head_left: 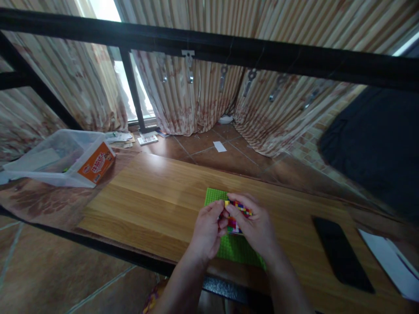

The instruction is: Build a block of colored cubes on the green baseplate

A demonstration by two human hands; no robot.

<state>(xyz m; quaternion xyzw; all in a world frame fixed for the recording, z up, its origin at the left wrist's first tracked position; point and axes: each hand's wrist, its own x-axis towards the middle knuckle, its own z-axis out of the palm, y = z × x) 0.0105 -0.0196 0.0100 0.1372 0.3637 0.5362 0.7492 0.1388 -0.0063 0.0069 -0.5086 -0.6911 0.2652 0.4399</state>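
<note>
A green studded baseplate (240,252) lies on the wooden tabletop, partly covered by my hands. On it stands a build of small toy bricks (234,225) in red, yellow, blue, white and pink. My right hand (257,220) is closed around the build's right side, thumb and forefinger reaching to its far left corner. There a yellow brick (227,203) shows between the fingertips of both hands. My left hand (207,229) is closed in a pinch at the build's left edge; what sits in its fingers is hidden.
A clear plastic bin (62,179) with an orange label stands at the far left. To the right lie a black phone (342,253) and white paper (389,261). A dark metal bar (209,43) with hanging clips (190,69) crosses beyond the table, before striped curtains.
</note>
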